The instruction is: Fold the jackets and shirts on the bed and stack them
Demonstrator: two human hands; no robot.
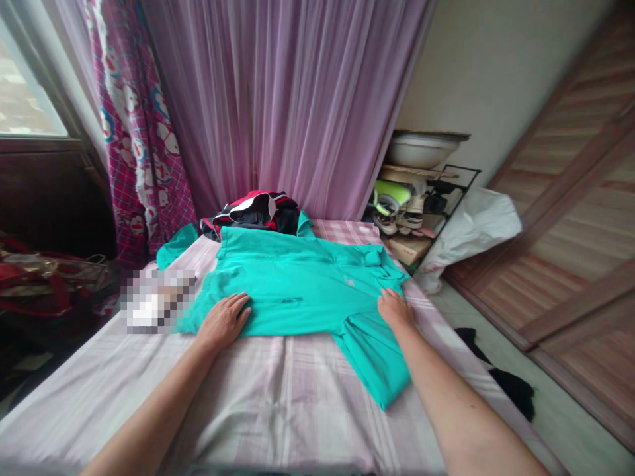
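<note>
A turquoise jacket (297,277) lies spread sideways across the bed, with a small pale logo and a short dark mark on its front. Its collar end is to the right, and one sleeve (380,367) slants down toward me. My left hand (225,320) rests flat on the jacket's lower left part, fingers stretched out. At the right end, near the shoulder, my right hand (395,309) has its fingers bent and closed on the fabric. The fingertips there are partly hidden.
Behind the jacket is a heap of dark and red clothing (258,210). A checked sheet (278,396) covers the bed. Lilac curtains (278,99) hang at the back. To the right stand a shoe rack (446,211), a white bag (479,228) and wooden doors (560,218). A blurred patch hides something at left.
</note>
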